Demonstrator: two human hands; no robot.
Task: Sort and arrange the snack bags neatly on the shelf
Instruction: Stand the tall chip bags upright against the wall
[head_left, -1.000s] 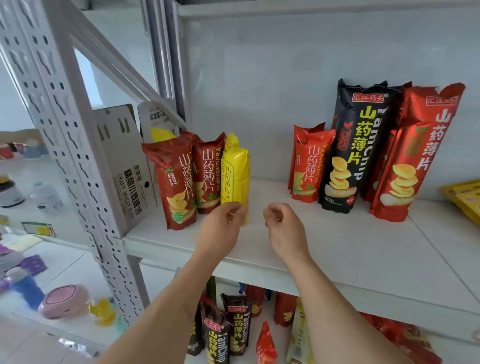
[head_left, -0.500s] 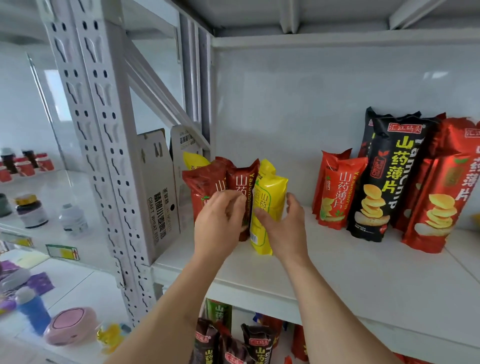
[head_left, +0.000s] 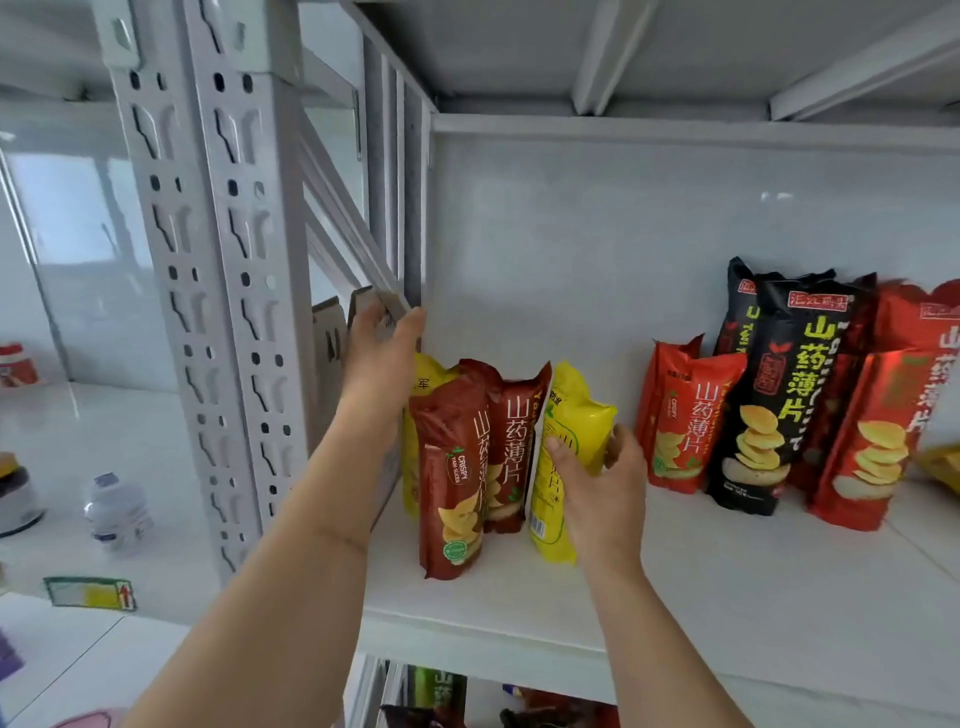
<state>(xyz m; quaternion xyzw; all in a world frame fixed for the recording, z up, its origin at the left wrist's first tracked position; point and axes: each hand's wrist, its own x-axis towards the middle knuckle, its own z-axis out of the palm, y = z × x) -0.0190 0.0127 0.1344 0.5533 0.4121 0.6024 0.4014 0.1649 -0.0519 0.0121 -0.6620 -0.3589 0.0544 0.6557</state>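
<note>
**Now bracing the left-end bags**

Nearest, right hand (head_left: 597, 483) pinching yellow bag (head_left: 569, 441) upright near shelf (head_left: 701, 582) front edge. Beside, brown bags (head_left: 457, 467). Farther, left hand (head_left: 382, 348) spread at back-left corner, fingers reaching behind the bags; half a second ago, cupping their fronts.

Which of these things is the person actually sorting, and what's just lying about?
Part of the job:
yellow bag, held by the right hand
brown bags
red and black bags
shelf

Lying about:
cardboard box
clear bottle
</note>
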